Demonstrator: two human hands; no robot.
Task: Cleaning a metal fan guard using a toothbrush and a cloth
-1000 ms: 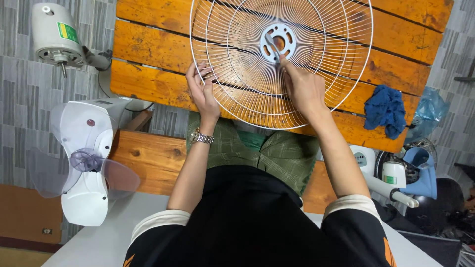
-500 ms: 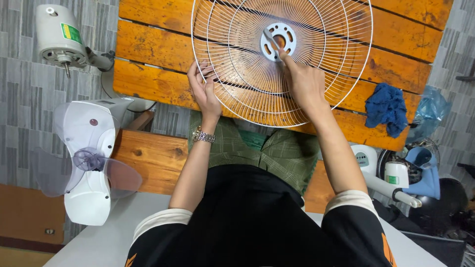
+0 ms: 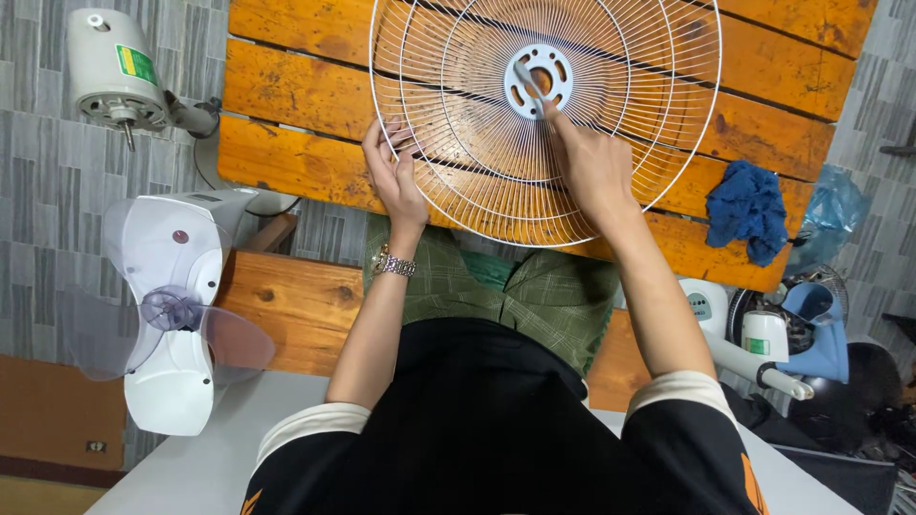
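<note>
So the white wire fan guard (image 3: 544, 119) was lying flat on the orange wooden counter (image 3: 286, 114), with its near edge hanging a bit over the front, right above the person's lap. That looked handy, since both hands could get at it without leaning. The left hand (image 3: 393, 176) was on the left side of the rim, fingers (image 3: 382, 143) curled around the outer wires, which I'd guess was just to keep the thing from spinning or sliding. The right hand (image 3: 590, 162) reached in toward the middle, fingers pressed together around what looked like a thin tool or stick, with its tip poking at the hub plate (image 3: 539, 81). I couldn't tell exactly what that tool was, too small and pale against the wires. The guard itself looked pretty clean: round, slightly domed, thin spokes running out from a white centre plate with a big hole and a few smaller slots around it, plus several ring wires crossing the spokes. A blue rag (image 3: 749, 210) sat bunched on the counter off to the right, apart from the guard. On the left a white fan body with clear blades (image 3: 162, 305) sat beside the counter, and a bare fan motor (image 3: 114, 72) stuck up further back.
</note>
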